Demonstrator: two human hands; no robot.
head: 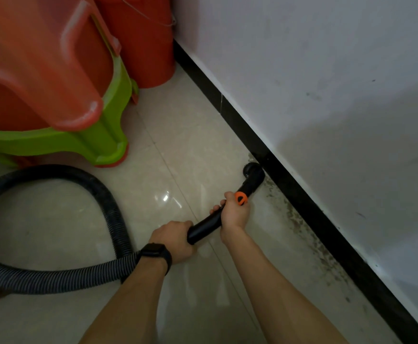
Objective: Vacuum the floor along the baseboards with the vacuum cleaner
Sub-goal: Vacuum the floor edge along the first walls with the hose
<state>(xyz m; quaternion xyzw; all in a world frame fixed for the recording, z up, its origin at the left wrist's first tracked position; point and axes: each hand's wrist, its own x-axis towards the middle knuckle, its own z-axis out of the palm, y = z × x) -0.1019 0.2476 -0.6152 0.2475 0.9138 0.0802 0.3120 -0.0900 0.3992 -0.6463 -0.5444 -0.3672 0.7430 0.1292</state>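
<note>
A black vacuum wand with an orange clip ends in a round brush nozzle that touches the black baseboard. My right hand grips the wand just behind the clip. My left hand, with a black watch on the wrist, grips the rear end of the wand where the ribbed grey hose joins. The hose loops away to the left across the pale tiled floor. Dark specks of dirt lie on the floor along the baseboard nearer to me.
Stacked red and green plastic stools stand at the upper left. A red bucket sits behind them in the corner. A white scuffed wall rises above the baseboard on the right.
</note>
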